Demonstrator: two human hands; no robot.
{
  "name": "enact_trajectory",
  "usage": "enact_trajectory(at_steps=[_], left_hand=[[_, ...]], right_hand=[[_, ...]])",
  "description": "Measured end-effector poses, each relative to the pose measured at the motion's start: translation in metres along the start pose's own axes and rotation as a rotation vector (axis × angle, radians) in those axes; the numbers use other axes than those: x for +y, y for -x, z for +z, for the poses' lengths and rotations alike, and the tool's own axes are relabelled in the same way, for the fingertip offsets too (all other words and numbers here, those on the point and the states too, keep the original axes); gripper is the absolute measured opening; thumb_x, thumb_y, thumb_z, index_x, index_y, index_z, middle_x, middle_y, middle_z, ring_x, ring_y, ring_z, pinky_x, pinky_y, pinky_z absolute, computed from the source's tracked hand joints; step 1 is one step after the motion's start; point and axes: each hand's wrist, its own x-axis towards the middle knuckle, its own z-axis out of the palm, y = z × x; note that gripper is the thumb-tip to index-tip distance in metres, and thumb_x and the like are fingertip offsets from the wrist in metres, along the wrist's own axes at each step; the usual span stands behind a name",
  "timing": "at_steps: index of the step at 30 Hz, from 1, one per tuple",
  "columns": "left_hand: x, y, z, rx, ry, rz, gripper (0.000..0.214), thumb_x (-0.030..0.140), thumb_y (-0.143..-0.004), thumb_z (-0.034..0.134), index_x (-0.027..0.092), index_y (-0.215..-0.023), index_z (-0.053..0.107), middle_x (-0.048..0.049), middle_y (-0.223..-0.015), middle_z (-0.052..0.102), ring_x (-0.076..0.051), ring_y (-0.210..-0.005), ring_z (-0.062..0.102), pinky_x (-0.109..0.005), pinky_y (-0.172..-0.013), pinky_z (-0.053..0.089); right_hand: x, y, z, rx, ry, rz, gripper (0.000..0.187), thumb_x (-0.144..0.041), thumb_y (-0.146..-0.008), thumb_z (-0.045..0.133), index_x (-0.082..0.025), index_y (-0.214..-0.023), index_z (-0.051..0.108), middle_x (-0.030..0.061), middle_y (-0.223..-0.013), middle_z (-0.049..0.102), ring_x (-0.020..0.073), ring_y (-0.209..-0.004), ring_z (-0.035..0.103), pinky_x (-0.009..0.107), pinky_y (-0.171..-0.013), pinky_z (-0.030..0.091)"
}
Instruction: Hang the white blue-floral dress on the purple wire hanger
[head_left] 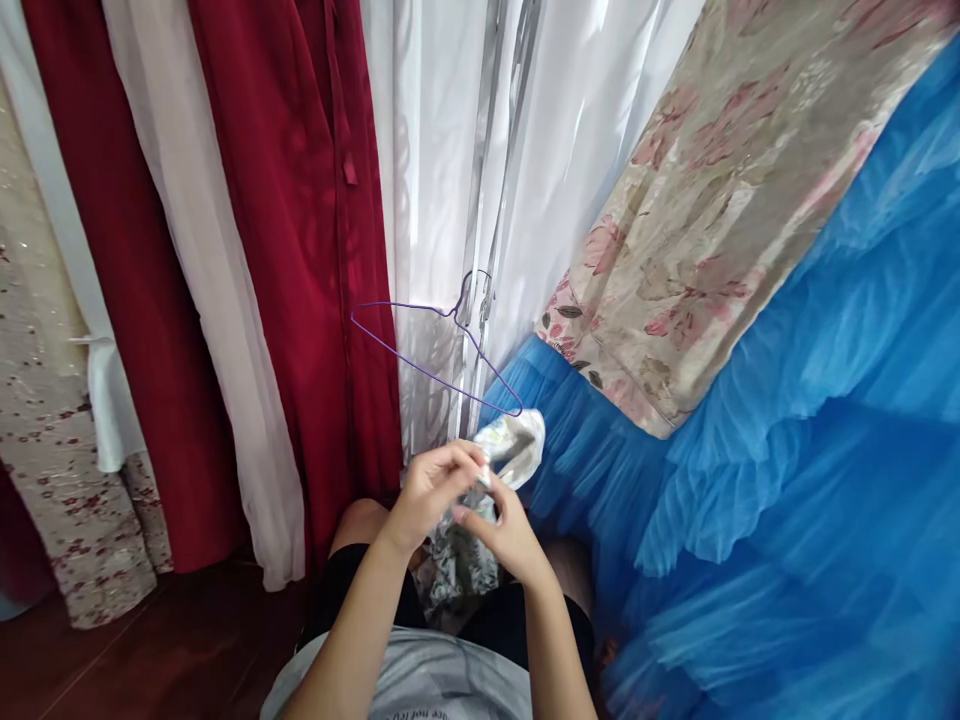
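In front of my lap, my left hand [437,487] is closed, thumb and fingers pinching the edge of a white garment with a faint pattern [534,455]. My right hand [511,535] meets it there, its fingertips on the same bit of cloth and its thumb curled below. The garment's upper part loops out beyond the fingers, and a grey-and-white patterned part [459,560] hangs down between my knees. Just above my hands a thin purple wire hanger [427,375] hangs tilted by its hook, its lower right corner close to the white cloth.
Dark red dresses [277,200] and a pale pink length of fabric [195,200] hang at the left. White curtain-like fabric [427,150] stands ahead. To the right hang a floral beige garment [697,240] and a ruffled blue tulle skirt [825,480]. The floor [187,640] is dark reddish tile.
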Motion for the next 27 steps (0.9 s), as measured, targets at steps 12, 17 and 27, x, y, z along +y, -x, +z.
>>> enact_trajectory(at_steps=[12,17,27], left_hand=[[-0.013,0.04,-0.005,-0.455,-0.222,-0.416,0.072,0.081,-0.078,0.061,0.019,-0.113,0.073,-0.0119,-0.108,0.071,-0.029,-0.099,0.066,-0.038,-0.088,0.053],[-0.017,0.022,-0.035,-0.577,-0.663,-0.196,0.038,0.054,-0.083,0.072,0.018,-0.072,0.067,-0.0013,-0.071,0.059,-0.019,-0.073,0.054,-0.03,-0.075,0.046],[0.055,-0.03,-0.086,-0.425,-0.977,-0.102,0.043,0.043,-0.089,0.064,0.017,-0.059,0.047,0.0028,-0.064,0.041,-0.012,-0.061,0.038,-0.025,-0.057,0.029]], right_hand=[[-0.046,0.041,-0.036,0.019,-0.41,0.271,0.045,-0.045,-0.055,0.083,-0.023,-0.093,0.073,0.0099,-0.085,0.073,0.032,-0.078,0.068,0.043,-0.07,0.054],[-0.068,0.039,-0.1,-0.105,-0.404,0.278,0.038,-0.039,-0.046,0.08,-0.02,-0.078,0.076,0.0146,-0.082,0.074,0.0341,-0.073,0.069,0.042,-0.062,0.052],[-0.062,-0.105,-0.165,0.131,0.067,0.07,0.011,-0.026,-0.053,0.076,-0.017,-0.056,0.07,-0.0006,-0.055,0.064,0.0152,-0.054,0.051,0.027,-0.055,0.039]])
